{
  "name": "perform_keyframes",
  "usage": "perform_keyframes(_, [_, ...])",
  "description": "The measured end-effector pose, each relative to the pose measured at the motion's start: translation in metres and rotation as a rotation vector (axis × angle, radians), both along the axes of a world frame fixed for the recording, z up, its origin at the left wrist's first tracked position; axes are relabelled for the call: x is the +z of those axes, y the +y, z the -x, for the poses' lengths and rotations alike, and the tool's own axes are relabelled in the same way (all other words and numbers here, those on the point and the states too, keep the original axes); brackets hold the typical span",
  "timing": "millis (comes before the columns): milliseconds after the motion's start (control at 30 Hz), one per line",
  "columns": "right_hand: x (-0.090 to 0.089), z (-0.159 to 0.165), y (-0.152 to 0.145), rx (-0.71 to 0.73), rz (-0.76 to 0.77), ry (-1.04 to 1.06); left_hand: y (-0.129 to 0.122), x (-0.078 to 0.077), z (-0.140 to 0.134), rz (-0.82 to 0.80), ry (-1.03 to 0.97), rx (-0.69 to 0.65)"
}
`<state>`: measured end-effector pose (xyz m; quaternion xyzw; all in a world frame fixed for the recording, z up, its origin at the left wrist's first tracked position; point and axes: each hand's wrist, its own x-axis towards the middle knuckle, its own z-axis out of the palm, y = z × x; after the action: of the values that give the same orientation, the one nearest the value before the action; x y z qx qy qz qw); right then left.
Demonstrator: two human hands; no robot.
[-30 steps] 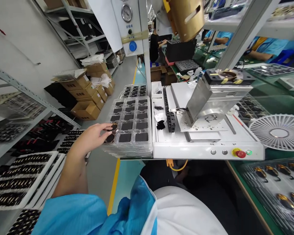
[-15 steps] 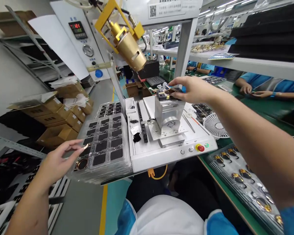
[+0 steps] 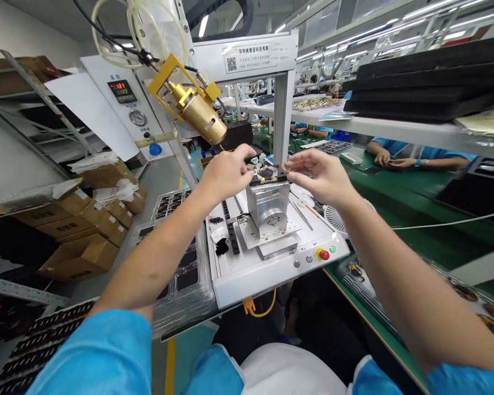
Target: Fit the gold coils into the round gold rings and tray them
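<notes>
My right hand is just right of the metal fixture, with thumb and fingers pinching a small gold-rimmed part. It is seen nearly edge-on, so its exact kind is unclear. On the fixture's left side, my left hand hovers by the black top plate, index finger and thumb apart, nothing visible between them. Yellow bits show on the plate, around a dark round recess. A brass-coloured cylinder head hangs tilted above and behind my left hand.
Stacked clear trays stand left of the white machine base, partly behind my left forearm. Tweezers, a white fan and a red button are on the right. Another tray holds gold-rimmed parts. A co-worker's hands are farther back.
My left hand has come from the clear trays, where it pinched a small gold piece, to the fixture's left side. My right hand has drawn off the fixture's top with a gold-rimmed part.
</notes>
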<state>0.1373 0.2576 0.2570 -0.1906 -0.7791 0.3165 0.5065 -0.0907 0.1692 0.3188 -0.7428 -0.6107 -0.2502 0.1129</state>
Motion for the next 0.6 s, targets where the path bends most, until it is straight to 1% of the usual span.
perform_keyframes(67, [-0.019,-0.023,-0.024,-0.005,0.048,0.002,0.031,0.004,-0.021,0.045,0.044,0.000])
perform_keyframes(100, [-0.030,-0.036,-0.037,-0.022,0.074,-0.010,0.042,0.006,-0.030,0.077,0.050,-0.011])
perform_keyframes(133, [-0.042,-0.050,-0.049,-0.048,0.102,-0.020,0.050,0.008,-0.037,0.110,0.045,-0.025])
perform_keyframes(200, [-0.068,-0.078,-0.072,-0.112,0.178,-0.023,0.057,0.012,-0.044,0.136,0.017,-0.054])
perform_keyframes(267, [-0.098,-0.107,-0.092,-0.172,0.299,-0.003,0.055,0.014,-0.039,0.117,-0.021,-0.065])
perform_keyframes(333, [-0.129,-0.131,-0.108,-0.217,0.456,-0.005,0.049,0.013,-0.025,0.118,-0.036,-0.103])
perform_keyframes(433, [-0.171,-0.156,-0.124,-0.259,0.684,-0.037,0.040,0.004,0.001,0.229,-0.028,-0.272])
perform_keyframes(500, [-0.191,-0.162,-0.129,-0.281,0.790,-0.045,0.037,-0.005,0.013,0.285,-0.057,-0.356])
perform_keyframes(533, [-0.198,-0.163,-0.130,-0.293,0.826,-0.041,0.036,-0.010,0.015,0.289,-0.084,-0.365])
perform_keyframes(600, [-0.207,-0.161,-0.129,-0.311,0.863,-0.021,0.032,-0.019,0.012,0.268,-0.121,-0.331])
